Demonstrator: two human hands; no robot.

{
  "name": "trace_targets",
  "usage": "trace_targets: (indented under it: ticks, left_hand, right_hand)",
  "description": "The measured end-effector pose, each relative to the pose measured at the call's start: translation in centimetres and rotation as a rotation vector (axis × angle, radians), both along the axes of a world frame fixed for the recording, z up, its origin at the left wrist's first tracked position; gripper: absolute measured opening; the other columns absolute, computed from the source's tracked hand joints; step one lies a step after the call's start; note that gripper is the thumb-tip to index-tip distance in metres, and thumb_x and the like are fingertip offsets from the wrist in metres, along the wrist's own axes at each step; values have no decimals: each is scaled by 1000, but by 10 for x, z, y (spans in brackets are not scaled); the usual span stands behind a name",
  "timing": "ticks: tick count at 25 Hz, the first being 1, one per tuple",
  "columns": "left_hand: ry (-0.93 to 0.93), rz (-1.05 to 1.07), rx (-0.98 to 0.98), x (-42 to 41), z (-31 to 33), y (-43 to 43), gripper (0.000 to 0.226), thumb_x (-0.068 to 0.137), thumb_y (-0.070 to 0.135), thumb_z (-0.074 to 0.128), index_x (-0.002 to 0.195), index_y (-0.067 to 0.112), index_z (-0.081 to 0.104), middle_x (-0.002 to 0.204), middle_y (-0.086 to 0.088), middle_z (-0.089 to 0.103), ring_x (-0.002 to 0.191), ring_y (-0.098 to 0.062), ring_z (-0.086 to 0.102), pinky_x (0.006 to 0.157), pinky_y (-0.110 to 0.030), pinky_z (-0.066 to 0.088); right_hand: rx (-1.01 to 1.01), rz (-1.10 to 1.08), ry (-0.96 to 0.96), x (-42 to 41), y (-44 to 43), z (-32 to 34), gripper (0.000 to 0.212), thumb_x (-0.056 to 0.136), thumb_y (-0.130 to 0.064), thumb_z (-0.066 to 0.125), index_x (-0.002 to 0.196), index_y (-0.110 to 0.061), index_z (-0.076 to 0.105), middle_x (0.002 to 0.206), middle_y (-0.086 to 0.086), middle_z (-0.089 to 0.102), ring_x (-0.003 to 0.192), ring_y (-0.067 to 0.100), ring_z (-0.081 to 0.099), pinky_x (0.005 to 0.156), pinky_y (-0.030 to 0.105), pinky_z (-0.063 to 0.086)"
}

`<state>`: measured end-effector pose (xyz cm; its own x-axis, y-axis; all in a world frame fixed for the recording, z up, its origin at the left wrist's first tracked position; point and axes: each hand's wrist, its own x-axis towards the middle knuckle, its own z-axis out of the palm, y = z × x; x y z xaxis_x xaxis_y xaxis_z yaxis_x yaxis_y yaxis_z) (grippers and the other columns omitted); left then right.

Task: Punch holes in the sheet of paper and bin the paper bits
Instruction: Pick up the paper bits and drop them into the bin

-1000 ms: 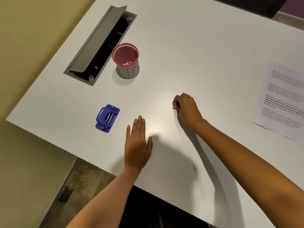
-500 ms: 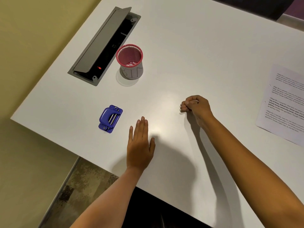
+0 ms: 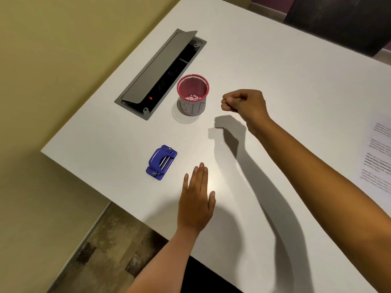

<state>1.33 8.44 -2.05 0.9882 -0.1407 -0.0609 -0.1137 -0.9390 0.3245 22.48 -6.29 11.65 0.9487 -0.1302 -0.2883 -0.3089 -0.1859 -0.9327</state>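
A small pink-rimmed mesh bin (image 3: 193,108) stands upright on the white table (image 3: 275,60), with white paper bits (image 3: 193,97) at its bottom. My right hand (image 3: 245,102) hovers just right of the bin, above the table, thumb and forefinger pinched tight on a paper bit too small to make out. A blue hole punch (image 3: 161,162) lies near the front left edge. My left hand (image 3: 196,199) rests flat on the table to the right of the punch, palm down, holding nothing. The printed sheet of paper (image 3: 378,157) lies at the far right, partly cut off.
A grey cable box (image 3: 160,75) with its lid raised is sunk into the table left of the bin. The table's front edge runs diagonally just behind my left wrist, with floor below it. A dark chair back (image 3: 338,22) stands beyond the far edge.
My right hand has lifted off the table, still pinched, and moved up and left to beside the bin. The left hand has stayed flat in place.
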Motion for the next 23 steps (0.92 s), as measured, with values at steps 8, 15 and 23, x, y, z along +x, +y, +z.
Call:
trace_targets:
  ticks: [8, 15, 23]
  left_hand:
    - [-24, 13, -67, 1, -2, 0, 64, 94, 30, 40, 152, 9, 23, 161, -3, 19, 149, -16, 16, 121, -41, 19]
    - [-3, 15, -74, 1, -3, 0, 65, 93, 32, 39, 153, 11, 20, 161, -2, 18, 149, -16, 17, 121, -40, 19]
    - [-20, 5, -28, 0, -7, 1, 64, 96, 33, 33, 153, 11, 17, 162, -2, 15, 150, -15, 13, 121, -41, 17]
  right_hand:
    - [-681, 331, -369, 62, 73, 16, 30, 78, 13, 45, 90, 4, 71, 85, 15, 69, 80, 23, 64, 72, 30, 52]
    - [-962, 495, -515, 65, 80, 9, 30, 76, 8, 50, 99, 0, 68, 99, 21, 69, 92, 35, 63, 74, 35, 51]
    - [-779, 298, -649, 35, 58, 12, 21, 80, 6, 51, 92, 1, 67, 88, 16, 70, 80, 31, 62, 70, 37, 49]
